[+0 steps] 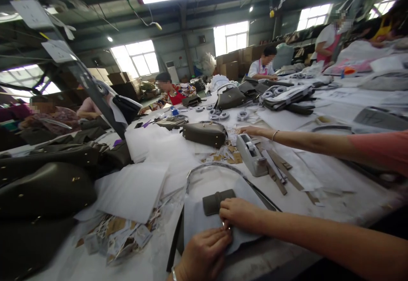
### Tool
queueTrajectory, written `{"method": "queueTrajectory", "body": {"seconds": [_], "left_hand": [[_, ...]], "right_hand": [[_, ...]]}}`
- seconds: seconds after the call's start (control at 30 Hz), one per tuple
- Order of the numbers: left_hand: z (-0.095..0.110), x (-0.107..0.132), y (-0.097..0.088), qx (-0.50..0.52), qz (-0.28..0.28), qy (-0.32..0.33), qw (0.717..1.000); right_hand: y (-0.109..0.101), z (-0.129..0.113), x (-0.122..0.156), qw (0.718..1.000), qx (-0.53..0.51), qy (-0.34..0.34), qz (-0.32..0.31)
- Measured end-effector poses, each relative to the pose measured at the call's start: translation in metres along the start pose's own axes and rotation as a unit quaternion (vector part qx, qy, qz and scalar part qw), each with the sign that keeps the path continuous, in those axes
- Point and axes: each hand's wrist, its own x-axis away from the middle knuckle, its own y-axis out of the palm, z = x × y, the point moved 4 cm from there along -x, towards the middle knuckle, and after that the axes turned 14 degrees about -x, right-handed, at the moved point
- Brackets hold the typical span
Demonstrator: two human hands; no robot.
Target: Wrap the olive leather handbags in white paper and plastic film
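**Both hands meet at a small shiny piece, near edge of bench**

Head view. Your left hand (207, 251) comes in from below, a pale band (174, 273) at the wrist; your right hand (242, 215) reaches in from the right. Fingers of both are curled, tips close together around a small shiny piece (227, 225) just below an olive flap (212, 204). Cannot tell which hand clamps it; the fingertips partly hide it. The right hand also overlaps the flap's lower right corner.

Under your hands: a pale sheet (196, 225) over a dark bag, lying on the bench (344, 204) right in front of you. Its wrapped handle (219, 164) arches away from you, beyond the flap.

To your left: loose paper tags (121, 235), white sheets (134, 187) just behind them, and dark bags (51, 191) heaped at the far left.

Beyond the handle: a grey tape dispenser (251, 155), flat strips (287, 174) beside it, and an olive bag (204, 134) lying farther off. A co-worker's hand (251, 131) reaches in near the dispenser, salmon sleeve (379, 147) at right. Across the bench sits a person in a red apron (176, 97).
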Motion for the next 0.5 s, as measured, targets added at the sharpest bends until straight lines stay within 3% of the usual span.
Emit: {"method": "queueTrajectory", "body": {"seconds": [0.13,0.27,0.33,0.43,0.5], "left_hand": [[0.000,0.000,0.000,-0.005,-0.001,0.007,1.000],[-0.001,0.001,0.002,-0.016,0.014,0.017,1.000],[-0.004,0.002,0.006,-0.033,0.048,0.032,0.998],[-0.011,0.006,0.016,-0.076,0.105,0.061,0.990],[-0.016,0.007,0.026,-0.103,0.121,0.071,0.985]], "right_hand": [[-0.004,-0.003,0.002,1.000,-0.012,0.019,0.008],[-0.028,-0.009,-0.001,0.995,-0.094,0.035,-0.031],[-0.044,-0.013,-0.002,0.993,-0.107,0.043,-0.034],[-0.061,-0.015,0.005,0.993,-0.104,0.041,0.030],[-0.060,-0.014,0.019,0.991,-0.112,0.037,0.069]]}}
